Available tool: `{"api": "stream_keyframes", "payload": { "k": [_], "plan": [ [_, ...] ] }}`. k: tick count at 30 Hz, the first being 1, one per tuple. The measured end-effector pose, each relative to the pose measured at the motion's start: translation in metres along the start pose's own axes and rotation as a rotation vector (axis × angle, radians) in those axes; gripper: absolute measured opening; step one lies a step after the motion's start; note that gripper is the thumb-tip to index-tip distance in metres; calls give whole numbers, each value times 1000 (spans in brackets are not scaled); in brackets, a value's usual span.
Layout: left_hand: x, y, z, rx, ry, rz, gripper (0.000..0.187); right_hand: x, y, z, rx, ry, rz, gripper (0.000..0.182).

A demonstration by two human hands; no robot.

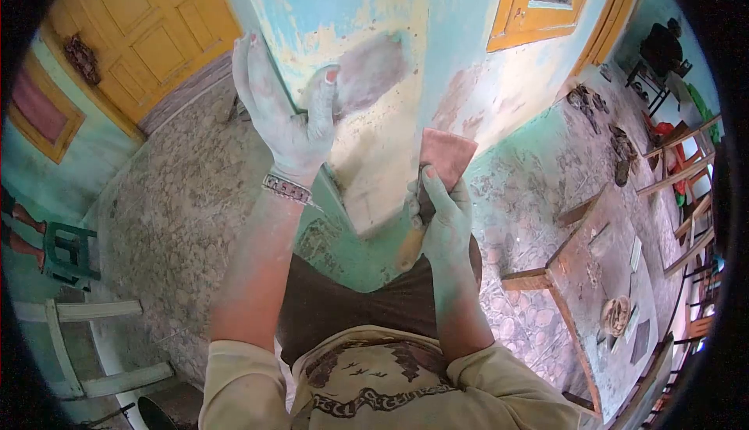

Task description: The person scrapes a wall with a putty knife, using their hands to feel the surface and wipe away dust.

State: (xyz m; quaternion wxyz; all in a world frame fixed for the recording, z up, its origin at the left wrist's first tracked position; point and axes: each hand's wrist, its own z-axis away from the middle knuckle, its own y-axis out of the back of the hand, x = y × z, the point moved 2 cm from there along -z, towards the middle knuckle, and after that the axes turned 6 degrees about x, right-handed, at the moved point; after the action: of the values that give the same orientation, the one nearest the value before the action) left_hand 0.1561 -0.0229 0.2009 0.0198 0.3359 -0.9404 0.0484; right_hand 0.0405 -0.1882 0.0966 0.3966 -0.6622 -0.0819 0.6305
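Note:
My left hand (292, 110), dusted white, is raised at the edge of a painted wall corner (367, 149), its fingers spread and nothing held in it. A dark grey patch (370, 75) shows on the wall just right of its thumb. My right hand (445, 212) grips a scraper with a wooden handle (409, 248), and a piece of reddish sandpaper (446, 155) stands up above its thumb, in front of the lower wall. Part of the scraper is hidden by my fingers.
A dusty wooden table (608, 274) stands at the right, with chairs beyond it. Yellow doors (148, 24) are at the upper left. A person's feet (27, 235) rest near a green stool (70, 254) at the far left. A wooden frame (58, 344) is at the lower left.

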Motion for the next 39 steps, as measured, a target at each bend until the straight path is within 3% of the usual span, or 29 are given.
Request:
{"api": "stream_keyframes", "payload": {
  "k": [2,5,8,11,14,20,26,29,32,39],
  "plan": [
    [0,1,1,-1,1,-11,80,5,9,-1,-27,12,6,21],
    [2,0,-3,-44,163,44,84,5,5,6,50,-30,67,20],
    [15,-10,-24,68,388,188,88,7,6,12,20,-44,109,20],
    [16,-10,-32,-71,308,6,87,10,10,14,1,-66,113,21],
    [6,-10,-16,-19,158,279,88,11,11,15,-23,-62,105,21],
    [-1,-9,-3,-57,212,388,86,-11,-27,28,-230,-176,-28,21],
    [1,-5,-2,-61,279,371,77,-30,-72,2,-466,51,67,25],
    [1,-4,-1,-66,272,313,75,-34,-93,-20,-364,195,262,27],
    [1,-3,-1,-66,220,237,72,-27,-104,-33,-365,157,182,31],
    [0,-9,2,-22,306,356,76,-43,-112,-37,-401,151,138,35]
  ]
}}
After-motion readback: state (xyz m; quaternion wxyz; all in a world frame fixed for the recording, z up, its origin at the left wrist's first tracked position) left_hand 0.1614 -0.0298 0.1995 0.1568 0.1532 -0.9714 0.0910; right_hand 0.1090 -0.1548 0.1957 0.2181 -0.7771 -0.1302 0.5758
